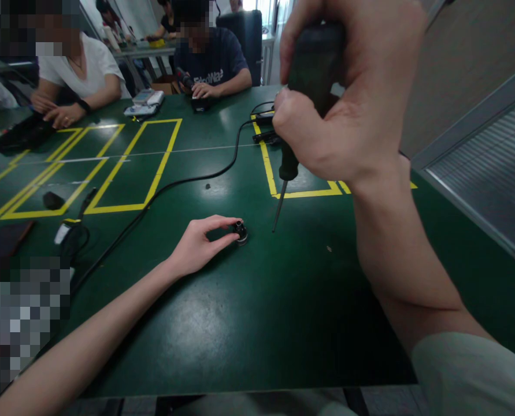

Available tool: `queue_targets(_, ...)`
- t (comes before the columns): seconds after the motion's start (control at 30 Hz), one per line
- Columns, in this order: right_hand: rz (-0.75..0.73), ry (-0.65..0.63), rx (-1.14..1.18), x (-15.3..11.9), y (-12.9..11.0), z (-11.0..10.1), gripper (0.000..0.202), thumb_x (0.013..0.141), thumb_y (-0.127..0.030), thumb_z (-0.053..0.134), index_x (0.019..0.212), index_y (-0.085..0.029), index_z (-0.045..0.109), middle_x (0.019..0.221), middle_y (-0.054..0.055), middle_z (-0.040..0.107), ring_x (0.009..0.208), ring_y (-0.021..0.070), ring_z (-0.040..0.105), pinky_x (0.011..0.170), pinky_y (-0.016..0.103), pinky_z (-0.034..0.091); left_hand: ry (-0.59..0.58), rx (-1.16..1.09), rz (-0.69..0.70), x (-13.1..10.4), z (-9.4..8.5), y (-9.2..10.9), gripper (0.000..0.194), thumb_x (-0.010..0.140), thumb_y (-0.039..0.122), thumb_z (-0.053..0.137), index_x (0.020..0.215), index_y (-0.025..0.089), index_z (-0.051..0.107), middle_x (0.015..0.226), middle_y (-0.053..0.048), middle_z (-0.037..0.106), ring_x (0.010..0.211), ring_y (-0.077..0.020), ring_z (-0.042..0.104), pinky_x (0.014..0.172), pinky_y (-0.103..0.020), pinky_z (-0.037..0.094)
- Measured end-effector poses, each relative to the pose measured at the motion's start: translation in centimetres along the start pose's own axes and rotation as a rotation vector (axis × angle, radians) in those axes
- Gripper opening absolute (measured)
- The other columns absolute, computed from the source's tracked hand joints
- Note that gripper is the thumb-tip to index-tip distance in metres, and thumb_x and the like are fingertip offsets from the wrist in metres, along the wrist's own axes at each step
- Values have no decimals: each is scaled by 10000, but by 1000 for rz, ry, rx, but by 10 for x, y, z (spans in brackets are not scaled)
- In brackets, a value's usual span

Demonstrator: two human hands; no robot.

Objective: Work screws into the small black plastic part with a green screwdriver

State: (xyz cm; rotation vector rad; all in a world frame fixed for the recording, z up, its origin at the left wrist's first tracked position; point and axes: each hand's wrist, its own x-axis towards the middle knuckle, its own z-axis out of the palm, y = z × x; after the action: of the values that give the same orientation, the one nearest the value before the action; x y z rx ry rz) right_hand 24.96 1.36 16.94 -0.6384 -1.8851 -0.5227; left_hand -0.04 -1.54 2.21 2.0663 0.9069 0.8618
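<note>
My left hand (pixel 203 244) pinches a small black round part (pixel 240 232) with a metallic rim, which rests on the green tabletop. I cannot make out exactly what the part is. High at the right, close to the camera, my right hand (pixel 352 98) is wrapped round the thick dark handle of a screwdriver (pixel 289 164). Its thin metal shaft points down and slightly left. The tip hangs to the right of the black part, apart from it.
A black cable (pixel 205 178) curves across the green table (pixel 257 323). Yellow tape outlines (pixel 118 173) mark its surface. Dark parts (pixel 266 136) lie behind the screwdriver. Co-workers sit across the table, one with hands on a black object (pixel 25 133). A dark lump (pixel 53 200) lies at the left.
</note>
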Motion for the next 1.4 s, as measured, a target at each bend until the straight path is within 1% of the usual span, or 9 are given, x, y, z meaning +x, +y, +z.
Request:
queue_targets(0.03, 29, -14, -4, 0, -2, -1, 217, 881, -437, 476, 869, -262, 603, 862, 24, 625, 893, 243, 666, 830, 452, 520, -3, -2, -1, 0, 0, 0, 237, 939, 301, 758, 1138, 192, 827, 1142, -94, 838, 1039, -254, 797, 1000, -399, 620)
queue_targets(0.2, 29, 14, 16, -1, -3, -2, 412, 938, -635, 455, 872, -267, 627, 859, 23, 632, 941, 260, 699, 864, 475, 559, -2, 3, -9, -1, 0, -3, 249, 945, 292, 751, 1161, 189, 821, 1160, -97, 835, 1049, -255, 796, 1003, -401, 618)
queue_targets(0.37, -11, 0, -45, -2, 3, -2, 323, 903, -521, 461, 911, -266, 659, 884, 25, 649, 910, 259, 682, 798, 458, 539, -1, -3, -10, -2, 0, -4, 246, 948, 296, 752, 1158, 190, 823, 1156, -101, 835, 1057, -261, 795, 1001, -403, 620)
queue_targets(0.47, -79, 23, -30, -1, 4, -1, 340, 898, -517, 467, 911, -241, 664, 857, 34, 643, 858, 243, 666, 760, 436, 516, -1, -7, -5, -2, 1, -2, 239, 949, 292, 750, 1151, 188, 824, 1152, -101, 836, 1053, -259, 797, 999, -402, 622)
queue_targets(0.57, -31, -8, -33, -1, 3, -1, 289, 907, -449, 469, 911, -236, 663, 868, 31, 642, 880, 241, 667, 795, 445, 509, -4, -13, 5, -1, 1, -2, 235, 953, 292, 747, 1149, 188, 825, 1143, -103, 837, 1042, -258, 800, 994, -404, 624)
queue_targets(0.77, -74, -6, -28, -1, 4, -3, 301, 907, -450, 481, 928, -221, 675, 870, 43, 643, 863, 243, 652, 782, 439, 484, -6, -9, 0, -1, 1, -3, 239, 952, 296, 746, 1155, 197, 824, 1153, -104, 834, 1044, -262, 798, 1003, -419, 622)
queue_targets(1.1, 16, -72, -39, 1, -6, -8, 314, 952, -479, 443, 939, -257, 665, 901, 17, 626, 982, 264, 679, 851, 465, 506, -8, -26, -15, -3, 4, -2, 244, 938, 292, 746, 1139, 170, 815, 1154, -116, 834, 1025, -258, 802, 985, -415, 640)
queue_targets(1.27, 69, -72, -17, 0, -8, -8, 223, 904, -459, 467, 886, -277, 594, 898, 9, 603, 996, 263, 673, 860, 460, 497, -7, -85, -44, -4, 9, -9, 441, 842, 277, 847, 1261, 166, 766, 1230, -124, 814, 986, -241, 805, 974, -420, 660)
queue_targets(1.4, 59, -20, 4, 0, -6, -2, 187, 855, -445, 473, 845, -271, 539, 859, 19, 599, 923, 256, 662, 846, 458, 494, -1, -105, -61, -4, 16, -12, 411, 849, 288, 845, 1232, 162, 768, 1181, -109, 826, 1028, -248, 804, 1014, -436, 651)
